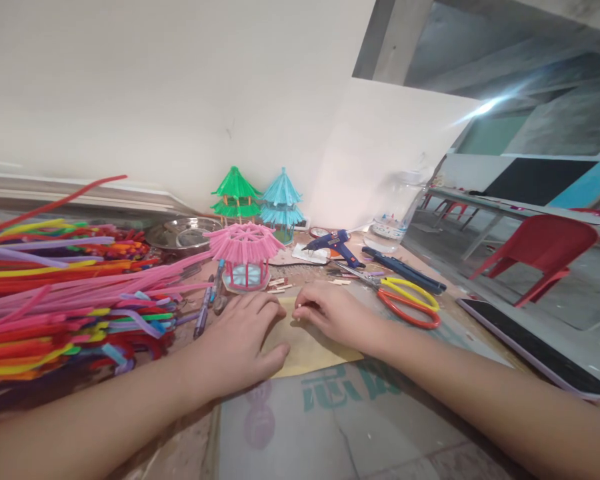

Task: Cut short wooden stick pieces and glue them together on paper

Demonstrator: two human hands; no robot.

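Note:
My left hand [245, 333] lies palm down over the left side of a yellow sheet [305, 357], its thumb spread from the fingers. Opposite it, my right hand [330, 313] is closed in a pinch above the sheet; a tiny pale bit shows at the fingertips, too small to name. Just beyond my left fingers stands a small pavilion model with a pink fuzzy roof [243, 245]. Several short wooden pieces [280, 285] lie between it and my right hand.
Bundles of coloured pipe cleaners [55, 300] fill the left side. Behind are a green-roofed model [236, 190], a blue-roofed model [283, 197] and a metal bowl [183, 233]. Rightward lie a glue gun [337, 247], scissors [410, 303], a dark-blue tool [405, 270] and a phone [535, 343].

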